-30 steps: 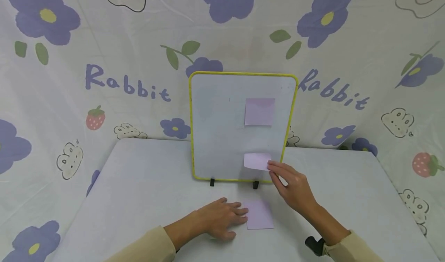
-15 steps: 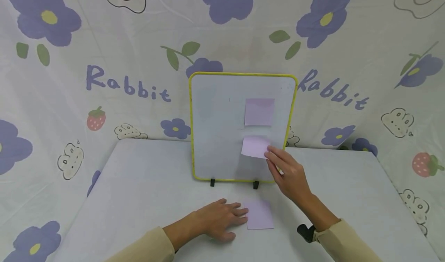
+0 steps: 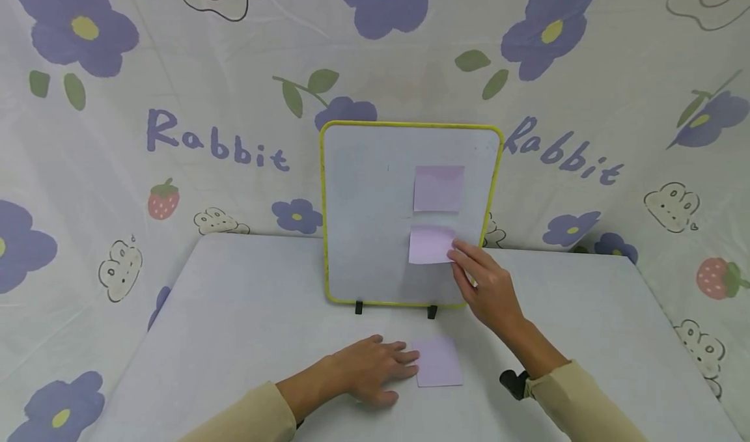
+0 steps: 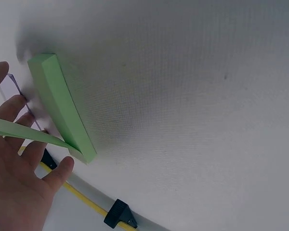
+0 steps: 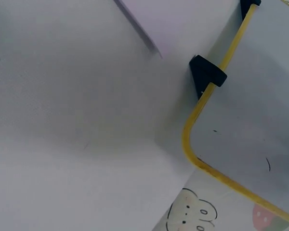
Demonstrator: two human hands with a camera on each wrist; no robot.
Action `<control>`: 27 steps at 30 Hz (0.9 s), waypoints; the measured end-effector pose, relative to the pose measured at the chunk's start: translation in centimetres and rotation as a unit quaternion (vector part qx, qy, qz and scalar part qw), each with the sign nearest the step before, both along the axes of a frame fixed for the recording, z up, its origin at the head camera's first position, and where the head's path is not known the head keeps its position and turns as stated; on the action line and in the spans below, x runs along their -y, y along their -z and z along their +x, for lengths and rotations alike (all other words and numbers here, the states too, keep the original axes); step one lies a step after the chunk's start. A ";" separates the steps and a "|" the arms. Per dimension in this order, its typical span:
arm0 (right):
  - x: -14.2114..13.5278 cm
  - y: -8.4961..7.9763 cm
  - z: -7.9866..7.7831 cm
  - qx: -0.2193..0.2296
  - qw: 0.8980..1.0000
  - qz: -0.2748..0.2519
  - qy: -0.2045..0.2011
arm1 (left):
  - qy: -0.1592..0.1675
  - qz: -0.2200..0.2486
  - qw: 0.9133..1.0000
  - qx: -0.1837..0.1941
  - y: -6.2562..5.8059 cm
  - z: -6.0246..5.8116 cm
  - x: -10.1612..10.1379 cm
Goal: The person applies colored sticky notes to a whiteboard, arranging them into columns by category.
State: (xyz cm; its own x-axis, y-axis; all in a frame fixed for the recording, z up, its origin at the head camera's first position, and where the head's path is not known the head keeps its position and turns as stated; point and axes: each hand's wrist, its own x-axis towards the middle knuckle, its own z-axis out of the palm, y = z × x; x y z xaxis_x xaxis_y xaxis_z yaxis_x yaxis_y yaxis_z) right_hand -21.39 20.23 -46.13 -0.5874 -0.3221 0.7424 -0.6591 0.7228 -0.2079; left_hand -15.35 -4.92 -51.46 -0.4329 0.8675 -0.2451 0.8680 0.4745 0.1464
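My right hand [image 3: 495, 289] pinches the lower right edge of a lilac sticky note [image 3: 430, 245], which overlaps the whiteboard [image 3: 369, 234]. Directly above it, another lilac sticky note [image 3: 439, 189] is on the board. Down on the table, my left hand [image 3: 372, 370] lies with fingers spread, fingertips at the left edge of a lilac sticky note pad [image 3: 441, 364]. The left wrist view reveals a green sticky note pad [image 4: 62, 103] beneath that hand, one sheet bent up across the fingers. From the right wrist view my right hand is absent.
The yellow-framed board stands upright on two black feet [image 3: 431, 312] [image 5: 204, 74] toward the back of the white table [image 3: 252, 299]. A printed curtain [image 3: 222, 71] with flowers and rabbits hangs behind.
My right hand has raised the lilac sticky note up the board to just below the upper one, and the note now faces flatter to the board. The left hand has stayed put.
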 end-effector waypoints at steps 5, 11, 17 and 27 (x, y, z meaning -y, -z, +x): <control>-0.3 0.4 -0.3 0.010 1.000 0.013 -0.004 | -0.005 -0.003 1.000 0.008 -0.3 0.1 -0.1; -0.6 0.4 -0.7 0.010 0.999 0.034 -0.004 | -0.004 0.005 1.000 -0.001 -0.4 0.2 -0.3; -0.8 0.3 -0.8 0.009 0.999 0.051 -0.005 | 0.005 0.007 0.999 -0.042 -0.5 0.0 -0.3; -1.0 0.2 -1.1 -0.005 0.997 0.075 -0.017 | 0.002 0.180 0.975 -0.130 -5.0 -2.8 -0.8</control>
